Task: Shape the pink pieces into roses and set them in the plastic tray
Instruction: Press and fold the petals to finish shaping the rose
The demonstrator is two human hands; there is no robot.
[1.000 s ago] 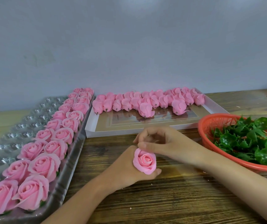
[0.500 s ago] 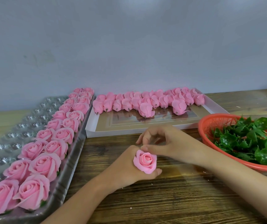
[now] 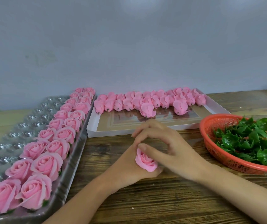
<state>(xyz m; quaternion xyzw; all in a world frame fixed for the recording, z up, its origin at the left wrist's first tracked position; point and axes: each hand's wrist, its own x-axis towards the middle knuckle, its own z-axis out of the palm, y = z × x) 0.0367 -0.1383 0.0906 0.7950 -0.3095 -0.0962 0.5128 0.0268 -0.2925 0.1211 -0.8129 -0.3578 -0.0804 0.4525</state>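
**A:** On the wooden worktop (image 3: pixel 145 199), why is the clear plastic tray (image 3: pixel 24 120) at your left?

**B:** So the finished pink roses (image 3: pixel 40 164) go straight into its pockets; two rows are filled. The white flat box (image 3: pixel 216 107) of unshaped pink pieces (image 3: pixel 145 101) waits behind.

**A:** And your hands?

**B:** My left grip (image 3: pixel 126 165) clasps the half-formed pink rose (image 3: pixel 145 160) from beneath, just above the worktop. My right grip (image 3: pixel 166 146) pinches an outer petal, I'd say to curl it open.

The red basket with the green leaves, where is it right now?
In the head view, the red basket of green leaves sits on the wooden table, far right, beside the white box and right of the right hand pinching the pink rose.
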